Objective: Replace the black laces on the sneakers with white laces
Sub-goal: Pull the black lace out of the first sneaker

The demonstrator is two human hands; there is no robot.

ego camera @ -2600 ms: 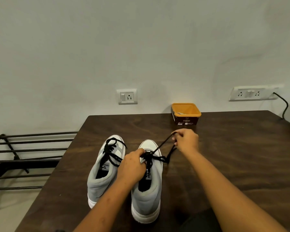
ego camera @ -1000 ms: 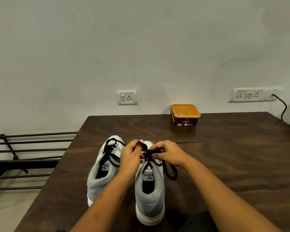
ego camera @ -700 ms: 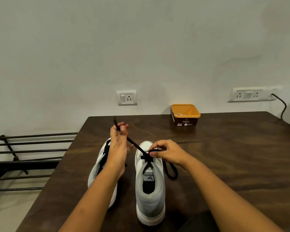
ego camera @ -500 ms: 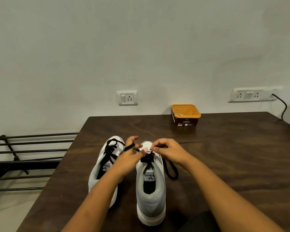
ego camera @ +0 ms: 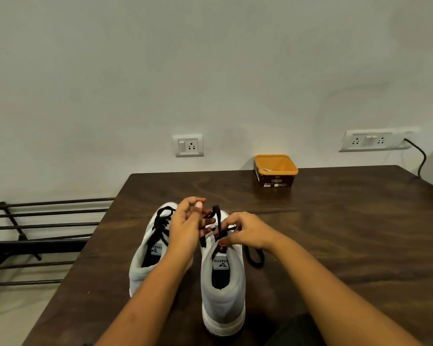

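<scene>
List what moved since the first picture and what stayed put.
The right hand came back from its outstretched pull to pinch the black lace at the right sneaker; a freed length now lies on the table. The left hand left that sneaker's tongue and holds a raised loop. The left sneaker, laced, and the orange tub stayed.

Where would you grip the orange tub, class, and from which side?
Grip the tub by its near wall at the rim, thumb outside, fingers inside, coming from above: it stands upright with its top open, and the rim juts past the wall.
</scene>
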